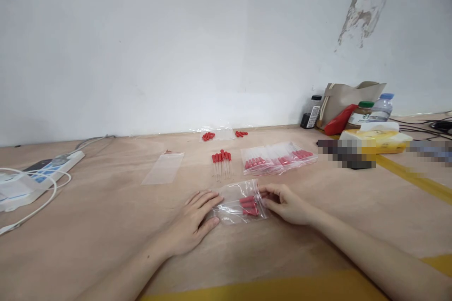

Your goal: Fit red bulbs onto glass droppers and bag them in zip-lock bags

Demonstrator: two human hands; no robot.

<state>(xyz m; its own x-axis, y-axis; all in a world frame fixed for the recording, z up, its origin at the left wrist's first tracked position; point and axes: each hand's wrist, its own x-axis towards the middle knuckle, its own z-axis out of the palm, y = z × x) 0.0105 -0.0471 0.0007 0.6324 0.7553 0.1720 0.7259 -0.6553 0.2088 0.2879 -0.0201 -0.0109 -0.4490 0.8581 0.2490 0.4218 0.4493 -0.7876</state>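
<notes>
A clear zip-lock bag (231, 216) lies on the table in front of me with several red-bulbed glass droppers (248, 206) in it, bulbs to the right. My left hand (194, 221) rests flat, fingers stretched, its fingertips at the bag's left end. At the right, zip end, my right hand (284, 203) pinches the bag's edge between thumb and fingers. Just beyond the bag, several loose droppers (221, 157) lie side by side, bulbs away from me. A flat bag without droppers (164, 169) lies to their left. On their right is a stack of filled bags (278, 159).
Loose red bulbs (208, 136) lie by the wall on and beside clear plastic (222, 134). A power strip (45, 176) with white cables is at left. At right stand a dark bottle (311, 113), a beige bag (348, 99), jars and a tissue pack (379, 138). Yellow tape marks the table.
</notes>
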